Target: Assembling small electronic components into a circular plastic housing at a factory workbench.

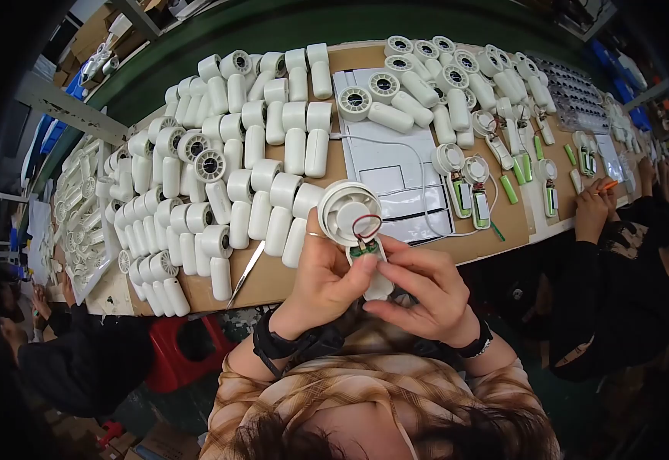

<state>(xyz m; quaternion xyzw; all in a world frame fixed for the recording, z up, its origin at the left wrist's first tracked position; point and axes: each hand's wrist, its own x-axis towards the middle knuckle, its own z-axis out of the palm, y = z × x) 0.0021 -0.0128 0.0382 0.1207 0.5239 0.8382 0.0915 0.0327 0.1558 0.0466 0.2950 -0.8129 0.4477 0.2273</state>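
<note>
My left hand (330, 277) is wrapped round an opened white handheld fan (348, 212), its thumb on the small green circuit board (364, 249) in the handle. A red and a dark wire loop from the round head down to that board. From the right, my right hand (425, 289) closes on the lower handle, fingers pressed against its side. Both hands hold the fan above the table's near edge. To the left of them a pair of metal tweezers (247, 273) lies on the cardboard-covered table.
Rows of assembled white fans (255, 146) fill the table's left side. Printed sheets (388, 172) with a white cable (424, 170) lie in the middle. Opened fans with green batteries (462, 198) sit at right. A co-worker's hands (593, 207) work farther right; a red stool (185, 354) stands lower left.
</note>
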